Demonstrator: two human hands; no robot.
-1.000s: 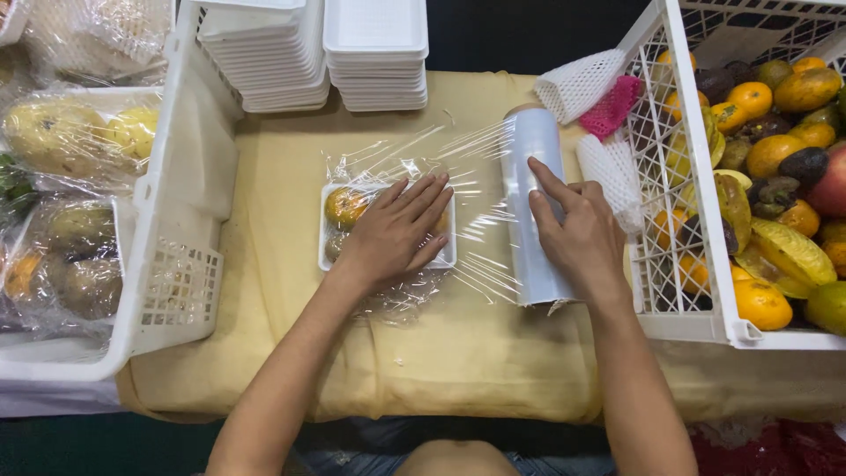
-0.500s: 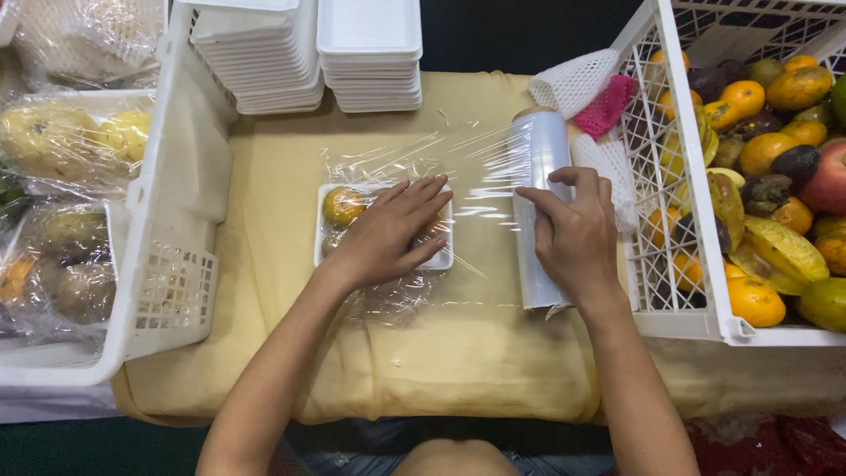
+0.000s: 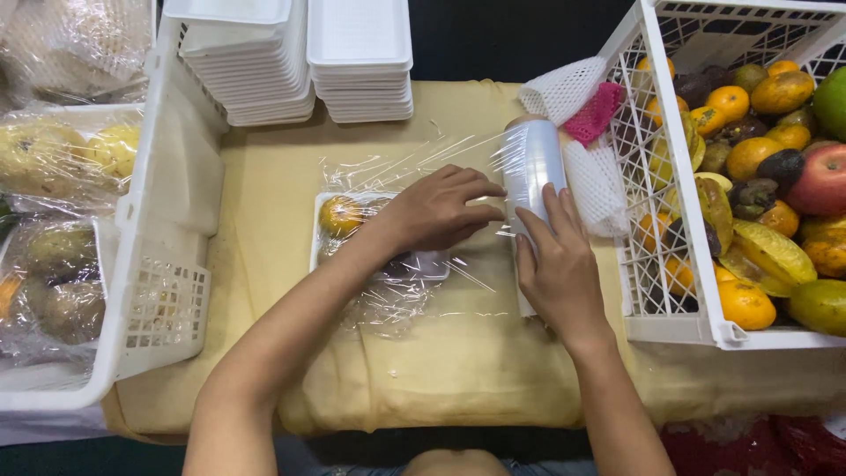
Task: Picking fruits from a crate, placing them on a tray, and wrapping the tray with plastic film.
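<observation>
Head view, what do you have under your hands?

— My left hand (image 3: 436,211) lies flat, fingers spread, on a white tray (image 3: 423,263) of fruit in the middle of the tabletop (image 3: 264,194). An orange fruit (image 3: 339,214) shows at the tray's left end. That grip is open, pressing down, closed on nothing.

And the right?

— My right hand (image 3: 555,264) rests on the film roll (image 3: 531,167), just right of the tray, fingers laid along it, loosely curved rather than clenched. Clear film (image 3: 414,159) stretches from the roll over the tray.

Around you?

— Empty tray stacks (image 3: 361,57) stand at the far edge. A white crate (image 3: 670,326) of mixed fruit sits right; another crate (image 3: 167,291) with wrapped packs sits left.
</observation>
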